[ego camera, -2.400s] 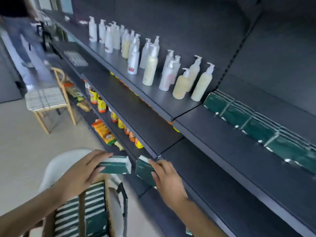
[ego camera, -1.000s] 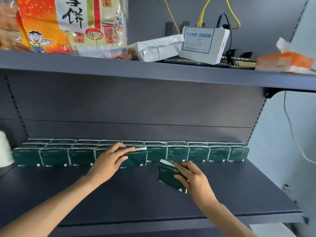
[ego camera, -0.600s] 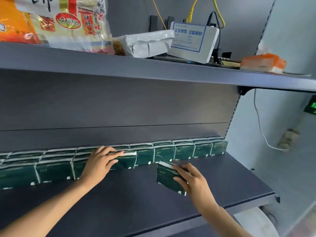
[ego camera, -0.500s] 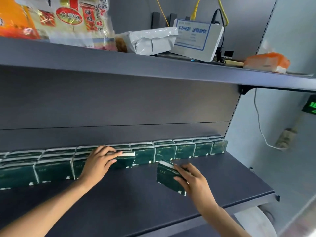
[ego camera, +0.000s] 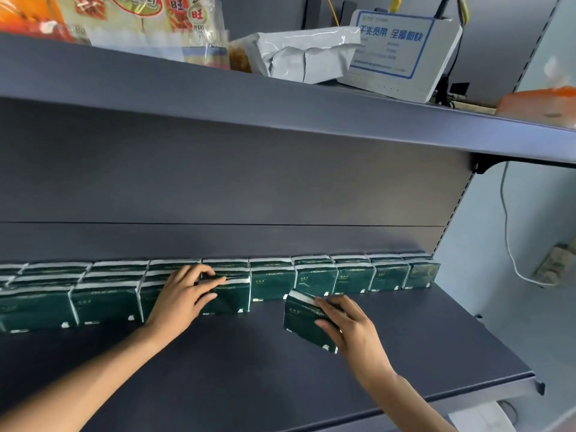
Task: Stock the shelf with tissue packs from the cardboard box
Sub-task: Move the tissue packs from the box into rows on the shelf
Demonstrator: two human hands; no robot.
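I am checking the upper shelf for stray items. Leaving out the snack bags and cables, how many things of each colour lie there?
Silver-white crumpled bag: 1
White box with blue print: 1
Orange pack: 1
Total: 3
Small dark parts behind the box are unclear.

Dark green tissue packs (ego camera: 271, 283) with white top edges stand upright in a tight row along the back of the dark grey shelf (ego camera: 249, 369). One front pack (ego camera: 229, 296) sits at the row's near side; another pack (ego camera: 300, 319) is tilted, apart from the row.
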